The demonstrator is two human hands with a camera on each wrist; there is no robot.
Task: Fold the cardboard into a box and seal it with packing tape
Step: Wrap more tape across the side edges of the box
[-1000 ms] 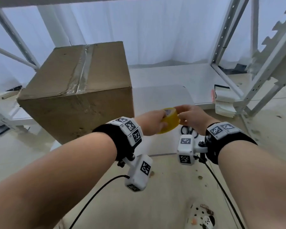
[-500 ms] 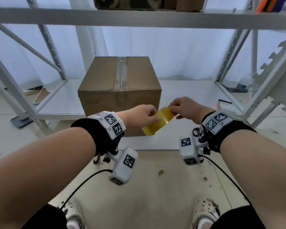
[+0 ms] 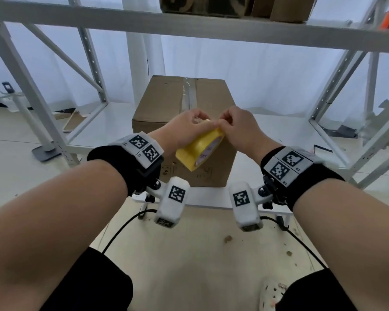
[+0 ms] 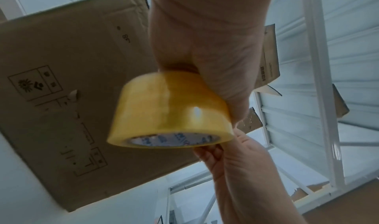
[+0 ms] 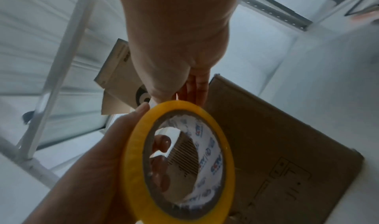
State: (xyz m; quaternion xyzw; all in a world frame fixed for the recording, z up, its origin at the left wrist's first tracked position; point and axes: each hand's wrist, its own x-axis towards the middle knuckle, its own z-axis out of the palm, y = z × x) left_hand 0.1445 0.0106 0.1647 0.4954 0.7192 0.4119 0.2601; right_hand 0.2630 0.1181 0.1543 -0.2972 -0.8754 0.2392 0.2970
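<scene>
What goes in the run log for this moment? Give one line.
stage: finding tape end | left hand: grips tape roll | right hand: pinches at roll's rim | box: closed, on shelf

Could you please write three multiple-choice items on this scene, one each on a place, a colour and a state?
1. Where does the cardboard box stand?
A. on the low white shelf board
B. on the top shelf
C. on the person's lap

2. What colour is the tape roll?
A. blue
B. yellow
C. black

3. What is the left hand doing?
A. hanging idle
B. pressing on the box top
C. gripping the tape roll

Key: 1 A, the box sits on the shelf board behind the hands. 2 B, all views show it yellow. 3 C, its fingers pass through the core while the right hand pinches at the rim.
</scene>
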